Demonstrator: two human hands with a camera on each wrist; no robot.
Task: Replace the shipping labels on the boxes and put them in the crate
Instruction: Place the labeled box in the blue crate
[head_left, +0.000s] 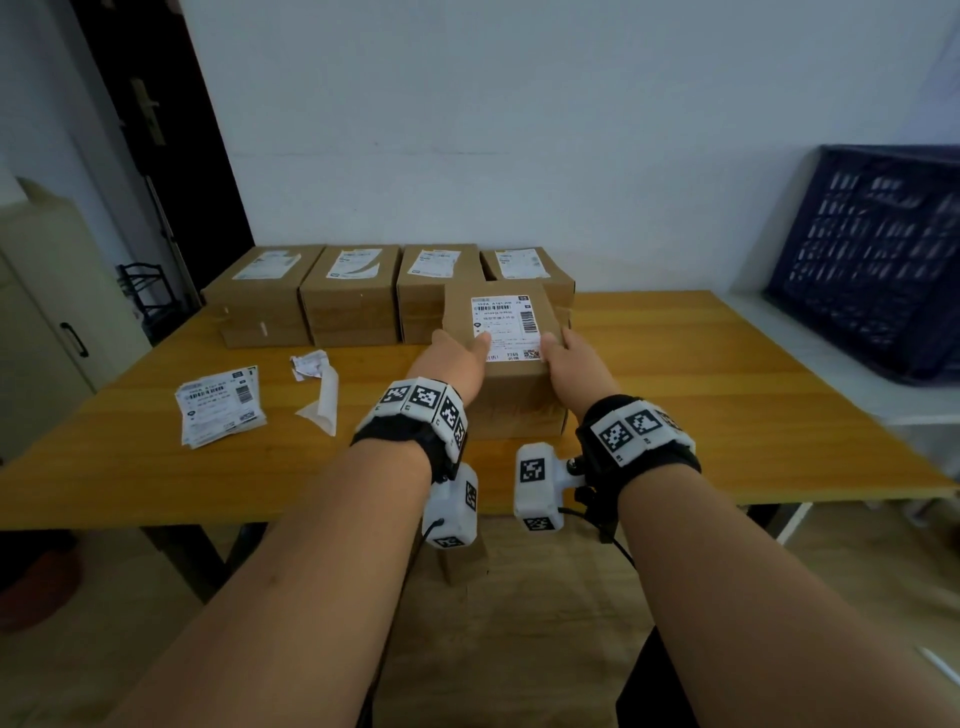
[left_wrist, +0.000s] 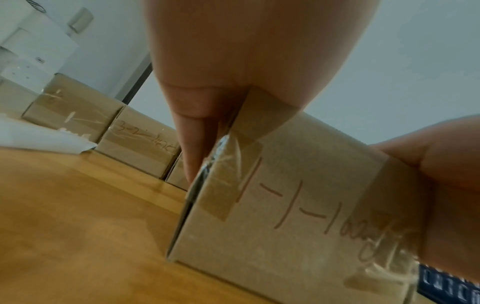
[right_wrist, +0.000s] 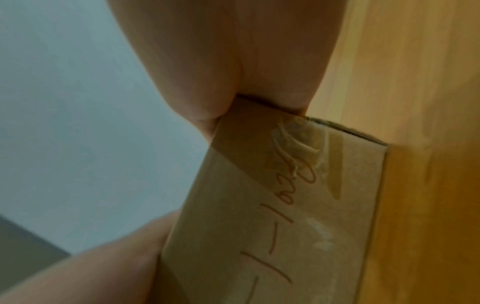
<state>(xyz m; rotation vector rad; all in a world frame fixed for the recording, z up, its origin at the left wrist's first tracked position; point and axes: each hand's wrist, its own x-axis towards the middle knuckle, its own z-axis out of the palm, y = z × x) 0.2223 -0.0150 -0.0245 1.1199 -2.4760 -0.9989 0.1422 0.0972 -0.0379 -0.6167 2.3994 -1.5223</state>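
Note:
A brown cardboard box (head_left: 511, 395) stands at the middle of the wooden table (head_left: 727, 395), with a white shipping label (head_left: 506, 325) flat on its top. My left hand (head_left: 460, 351) grips its left side, thumb on the top by the label. On the right side my right hand (head_left: 563, 345) grips the box the same way. The left wrist view shows the box's taped end (left_wrist: 298, 205) with handwriting, my fingers (left_wrist: 192, 133) down its side. In the right wrist view the same end (right_wrist: 285, 226) is close up. The dark blue crate (head_left: 878, 260) stands far right.
A row of several more labelled boxes (head_left: 353, 296) lines the back of the table. A stack of loose labels (head_left: 221, 410), a crumpled peeled label (head_left: 311, 364) and a backing strip (head_left: 324, 400) lie at the left. The crate sits on a white surface (head_left: 810, 353) beside the table.

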